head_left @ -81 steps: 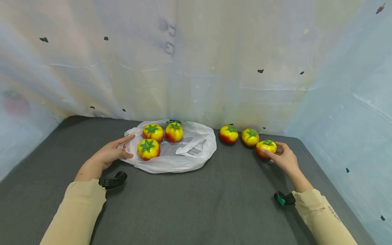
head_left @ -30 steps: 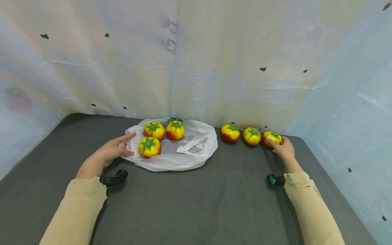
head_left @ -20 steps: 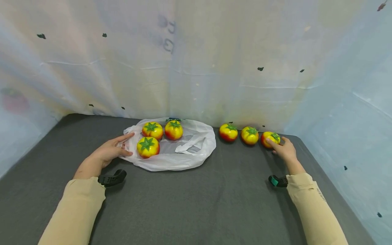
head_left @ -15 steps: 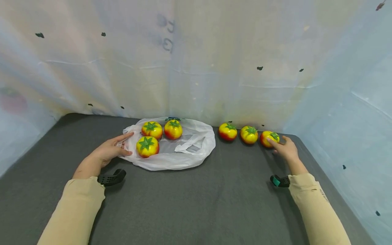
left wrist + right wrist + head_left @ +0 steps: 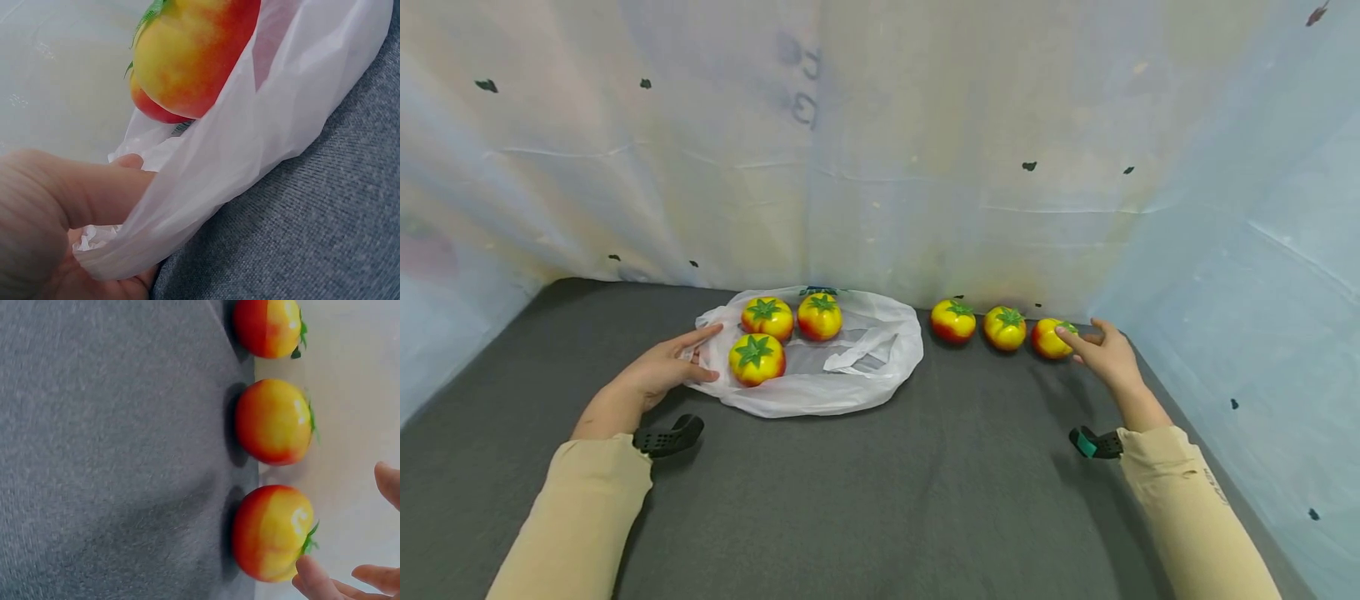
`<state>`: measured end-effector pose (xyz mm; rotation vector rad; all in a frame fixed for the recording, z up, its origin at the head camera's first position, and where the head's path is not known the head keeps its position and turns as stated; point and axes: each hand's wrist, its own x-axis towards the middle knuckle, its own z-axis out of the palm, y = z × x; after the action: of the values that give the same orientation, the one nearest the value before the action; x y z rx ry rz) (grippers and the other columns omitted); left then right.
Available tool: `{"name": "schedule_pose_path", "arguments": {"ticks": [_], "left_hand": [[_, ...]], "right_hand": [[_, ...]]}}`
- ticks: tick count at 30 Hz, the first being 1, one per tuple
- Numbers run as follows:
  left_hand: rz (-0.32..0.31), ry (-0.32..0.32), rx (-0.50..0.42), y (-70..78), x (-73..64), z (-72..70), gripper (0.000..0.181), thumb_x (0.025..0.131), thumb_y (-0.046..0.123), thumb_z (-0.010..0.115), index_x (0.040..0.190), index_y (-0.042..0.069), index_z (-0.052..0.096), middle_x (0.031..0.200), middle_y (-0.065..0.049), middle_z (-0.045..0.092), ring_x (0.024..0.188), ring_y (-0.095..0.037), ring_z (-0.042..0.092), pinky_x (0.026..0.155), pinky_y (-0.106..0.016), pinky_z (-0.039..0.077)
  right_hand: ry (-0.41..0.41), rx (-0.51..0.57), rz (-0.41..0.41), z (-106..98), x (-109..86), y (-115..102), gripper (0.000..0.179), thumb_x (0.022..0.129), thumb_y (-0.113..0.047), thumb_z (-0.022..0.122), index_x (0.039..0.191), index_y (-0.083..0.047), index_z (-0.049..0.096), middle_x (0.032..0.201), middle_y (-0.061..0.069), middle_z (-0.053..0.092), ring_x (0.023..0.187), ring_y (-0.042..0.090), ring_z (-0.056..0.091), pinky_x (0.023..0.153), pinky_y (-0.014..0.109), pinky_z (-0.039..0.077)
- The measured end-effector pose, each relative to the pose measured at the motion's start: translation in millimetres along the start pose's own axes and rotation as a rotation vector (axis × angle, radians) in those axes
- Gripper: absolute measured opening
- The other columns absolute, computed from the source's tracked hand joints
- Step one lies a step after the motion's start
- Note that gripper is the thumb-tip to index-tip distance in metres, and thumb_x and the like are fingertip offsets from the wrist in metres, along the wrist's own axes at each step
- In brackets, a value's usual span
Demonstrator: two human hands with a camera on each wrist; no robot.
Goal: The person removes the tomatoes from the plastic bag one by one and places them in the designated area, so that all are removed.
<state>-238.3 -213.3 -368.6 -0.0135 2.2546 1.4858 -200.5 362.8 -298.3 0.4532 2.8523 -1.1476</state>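
Observation:
A white plastic bag (image 5: 820, 404) lies spread with its mouth facing up, three yellow-red toy tomatoes (image 5: 757, 360) inside. My left hand (image 5: 655, 375) holds the bag's left rim, the thumb (image 5: 106, 187) over the inside of the plastic in the left wrist view. Along the table's back edge stands a row of three more toy tomatoes: a left one (image 5: 952, 322), a middle one (image 5: 1004, 328) and a right one (image 5: 1052, 338). Beside the right one my right hand (image 5: 1108, 358) hovers with fingers spread and nothing held. In the right wrist view its fingers (image 5: 315, 581) are near that tomato's (image 5: 273, 533) leaves.
The dark grey cloth table (image 5: 880, 500) meets a pale sheet wall (image 5: 880, 167) right behind the bag and the row. A bluish side sheet (image 5: 1247, 308) rises close to my right hand. The bag's handle strip (image 5: 857, 354) folds over its opening.
My right hand carried the right tomato back into line with the other two, let it go, and has drawn away rightward. The left hand stays on the bag.

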Motion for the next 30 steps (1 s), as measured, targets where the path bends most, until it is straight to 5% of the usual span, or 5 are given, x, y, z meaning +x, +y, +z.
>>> {"name": "schedule_pose_path", "arguments": {"ticks": [14, 22, 30], "left_hand": [[0.009, -0.016, -0.008, -0.1, -2.3, -0.8, 0.090, 0.085, 0.009, 0.067, 0.154, 0.022, 0.010, 0.156, -0.024, -0.019, 0.142, -0.048, -0.012, 0.110, -0.069, 0.003], [0.001, -0.017, -0.009, -1.0, -1.9, -0.3, 0.090, 0.086, 0.010, 0.067, 0.154, 0.023, 0.009, 0.156, -0.023, -0.020, 0.142, -0.049, -0.014, 0.109, -0.070, 0.002], [0.006, -0.021, 0.007, -0.4, -2.5, -1.5, 0.089, 0.086, 0.010, 0.066, 0.154, 0.022, 0.009, 0.156, -0.024, -0.020, 0.141, -0.050, -0.013, 0.109, -0.070, 0.003]], "right_hand": [[-0.030, -0.010, -0.078, 12.3, -10.3, -26.1, 0.093, 0.091, -0.059, 0.048, 0.153, -0.001, 0.009, 0.150, 0.032, 0.028, 0.118, 0.045, 0.053, 0.106, 0.056, 0.036], [-0.048, 0.073, -0.119, 29.8, -12.3, -40.8, 0.092, 0.090, -0.056, 0.053, 0.154, -0.005, 0.011, 0.151, 0.028, 0.029, 0.123, 0.041, 0.052, 0.099, 0.047, 0.047], [-0.074, 0.129, -0.161, 44.1, -11.3, -53.3, 0.089, 0.090, -0.053, 0.056, 0.153, -0.006, 0.015, 0.148, 0.028, 0.034, 0.121, 0.041, 0.053, 0.100, 0.051, 0.045]]}}
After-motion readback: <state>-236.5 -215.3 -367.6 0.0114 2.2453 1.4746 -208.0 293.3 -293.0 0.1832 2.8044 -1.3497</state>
